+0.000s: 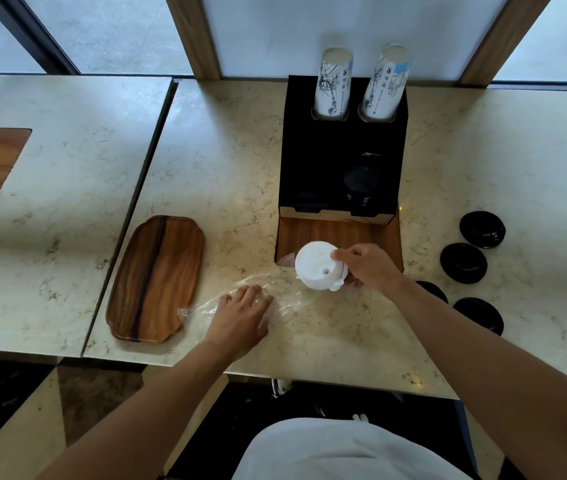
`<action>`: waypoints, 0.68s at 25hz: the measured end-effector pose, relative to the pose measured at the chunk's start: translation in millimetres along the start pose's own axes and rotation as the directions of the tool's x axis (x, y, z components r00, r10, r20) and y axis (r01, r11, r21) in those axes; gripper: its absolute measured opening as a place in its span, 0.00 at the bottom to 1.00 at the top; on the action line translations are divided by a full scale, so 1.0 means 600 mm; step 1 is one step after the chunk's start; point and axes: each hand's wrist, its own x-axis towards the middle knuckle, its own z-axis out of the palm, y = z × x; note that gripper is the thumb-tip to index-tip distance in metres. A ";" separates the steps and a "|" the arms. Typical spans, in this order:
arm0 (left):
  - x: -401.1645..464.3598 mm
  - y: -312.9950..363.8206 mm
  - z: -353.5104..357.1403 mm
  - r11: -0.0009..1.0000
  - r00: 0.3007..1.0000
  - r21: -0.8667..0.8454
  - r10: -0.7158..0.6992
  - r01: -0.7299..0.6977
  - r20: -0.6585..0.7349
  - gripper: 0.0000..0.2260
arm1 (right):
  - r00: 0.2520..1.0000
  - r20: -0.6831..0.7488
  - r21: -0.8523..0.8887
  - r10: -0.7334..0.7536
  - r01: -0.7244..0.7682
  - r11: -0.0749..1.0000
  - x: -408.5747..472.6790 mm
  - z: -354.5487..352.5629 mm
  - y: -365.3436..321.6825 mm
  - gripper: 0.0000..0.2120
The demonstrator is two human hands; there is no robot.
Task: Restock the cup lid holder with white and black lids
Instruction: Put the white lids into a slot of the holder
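A black cup-and-lid holder (342, 157) stood on the marble counter (226, 161) with 2 stacks of printed paper cups (334, 83) rising from its rear holes; a short stack of black lids (360, 188) sat in its right front compartment, while the left compartment looked dark and its contents could not be made out; a wooden base (337, 233) projected in front of it. 4 loose black lids (481, 229) lay on the counter to the right, well apart from the holder; the forearm covered part of the 2 nearer ones. A wooden tray (155, 278) rested to the left, near the counter's seam.

The right hand (366, 266) reached in from the lower right, thumb and fingers pinching the side of a stack of white lids (318, 268) at the front edge of the wooden base; the stack tilted toward the camera, its lower end hidden by the hand. The left hand (242, 313) lay palm down with fingers spread and fairly straight, pressing on a clear plastic sleeve (275, 289) that trailed from the white stack across the counter; the sleeve's edges were faint and hard to trace.
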 end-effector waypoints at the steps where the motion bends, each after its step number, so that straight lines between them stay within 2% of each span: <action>1: -0.001 -0.001 0.000 1.000 1.000 0.001 -0.031 0.031 -0.004 0.24 | 1.000 -0.027 0.062 0.008 -0.006 0.998 0.001 0.000 0.000 0.17; 6: 0.001 -0.014 -0.001 0.985 0.985 -0.022 -0.172 0.172 -0.008 0.27 | 0.999 -0.010 0.223 0.041 -0.037 0.974 0.000 0.005 -0.011 0.18; 14: 0.004 -0.051 -0.004 0.897 0.898 -0.078 -0.439 0.434 -0.046 0.25 | 1.000 0.017 0.264 0.019 -0.023 0.964 -0.001 0.014 -0.021 0.18; 17: 0.005 -0.052 -0.003 0.871 0.869 -0.077 -0.491 0.486 -0.069 0.26 | 0.999 0.040 0.254 0.009 -0.019 0.967 -0.001 0.018 -0.022 0.18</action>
